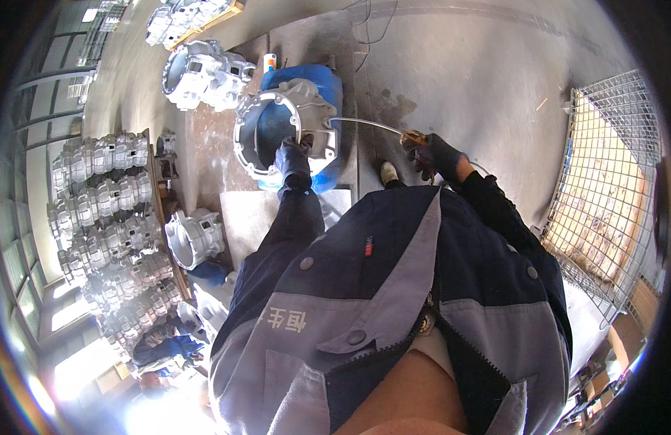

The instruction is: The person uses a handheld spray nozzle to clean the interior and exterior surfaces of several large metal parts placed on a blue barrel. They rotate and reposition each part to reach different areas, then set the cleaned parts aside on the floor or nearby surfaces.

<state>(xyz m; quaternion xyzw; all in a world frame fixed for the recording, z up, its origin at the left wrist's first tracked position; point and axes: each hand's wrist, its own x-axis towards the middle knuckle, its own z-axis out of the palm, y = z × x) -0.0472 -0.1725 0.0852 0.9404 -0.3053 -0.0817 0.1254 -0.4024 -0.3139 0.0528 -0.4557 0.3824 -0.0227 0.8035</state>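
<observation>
A large grey cast-metal housing (pixel 281 119) with a round open rim rests on a blue drum (pixel 328 83) in front of me. My left hand (pixel 292 161), in a dark glove, grips the near edge of the housing. My right hand (pixel 431 154), also gloved, holds a tool with an orange part and a thin curved metal tube (pixel 364 125) whose tip reaches the housing's right side. My dark blue and grey jacket fills the lower half of the view.
More cast housings stand behind the drum (pixel 205 72) and at my left (pixel 194 235). Stacked rows of castings (pixel 107 210) line the left wall. A wire mesh cage (pixel 603 188) stands at the right. Another person crouches at the lower left (pixel 165 344). Concrete floor (pixel 466 65) lies ahead.
</observation>
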